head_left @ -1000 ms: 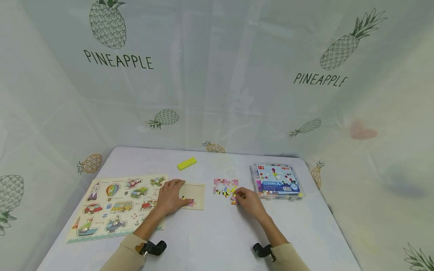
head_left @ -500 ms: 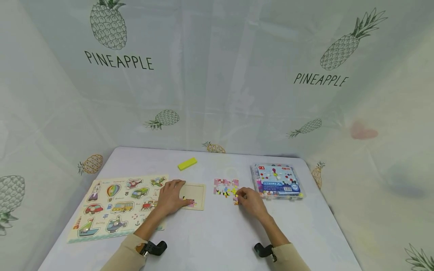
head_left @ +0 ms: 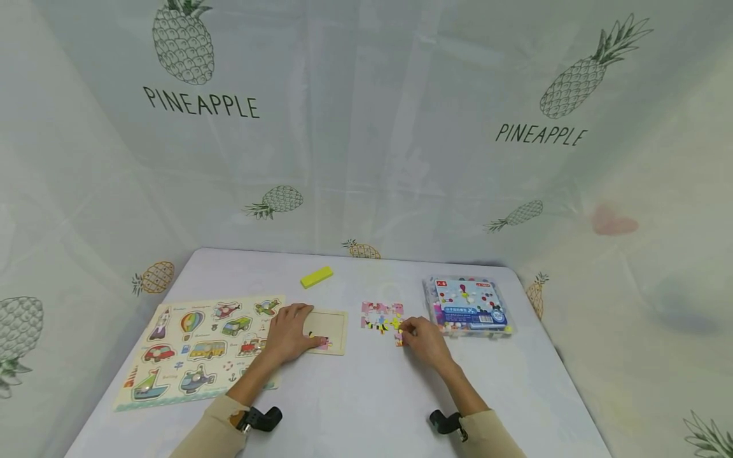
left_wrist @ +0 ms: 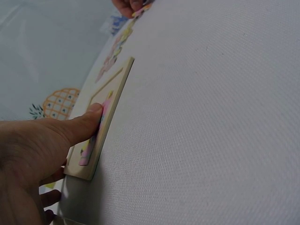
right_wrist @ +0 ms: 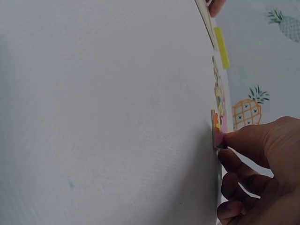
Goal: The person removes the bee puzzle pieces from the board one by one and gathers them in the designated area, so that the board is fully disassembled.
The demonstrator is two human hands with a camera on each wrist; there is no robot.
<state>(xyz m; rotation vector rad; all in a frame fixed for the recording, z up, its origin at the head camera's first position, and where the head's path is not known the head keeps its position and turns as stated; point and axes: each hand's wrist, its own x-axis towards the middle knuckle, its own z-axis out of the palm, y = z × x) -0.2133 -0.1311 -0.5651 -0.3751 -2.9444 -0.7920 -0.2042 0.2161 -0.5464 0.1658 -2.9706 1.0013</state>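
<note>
My left hand (head_left: 291, 334) lies over the left part of a small wooden puzzle tray (head_left: 338, 321). Its straight thumb rests on joined pink and yellow jigsaw pieces (left_wrist: 93, 138) along the tray's near edge; the other fingers are at the tray's left side, partly hidden. To the right, a block of pink and yellow jigsaw pieces (head_left: 375, 313) lies on the table. At its lower right corner my right hand (head_left: 425, 343) pinches a pink and orange jigsaw piece (right_wrist: 217, 126) between thumb and forefinger. That piece stands low, at or just above the table surface; contact is unclear.
A large vehicle puzzle board (head_left: 189, 331) lies at the left, partly under the left forearm. Behind the tray is a yellow block (head_left: 316, 277). A clear plastic box with a blue label (head_left: 469, 307) sits just beyond the right hand. Pineapple-print cloth (head_left: 366, 159) hangs behind the table.
My right hand has shifted slightly to the right with its jigsaw piece, opening a small gap from the block, then stays nearly still. My left hand has kept its place.
</note>
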